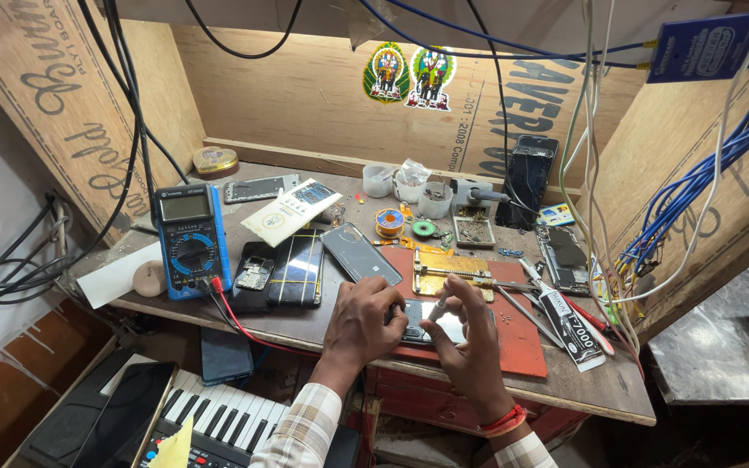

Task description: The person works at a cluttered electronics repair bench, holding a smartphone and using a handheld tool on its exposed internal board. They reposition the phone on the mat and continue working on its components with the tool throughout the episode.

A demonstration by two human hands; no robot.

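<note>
We see left hand (364,314) gripping phone (426,322) edge | right hand (470,342) pinching small tool (439,307) | red mat (513,334) on counter (322,325)

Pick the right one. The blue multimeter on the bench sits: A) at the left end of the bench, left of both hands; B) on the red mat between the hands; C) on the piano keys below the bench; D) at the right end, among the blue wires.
A: the blue multimeter lies at the bench's left end, well left of the left hand and right hand, which work over the red mat.
</note>
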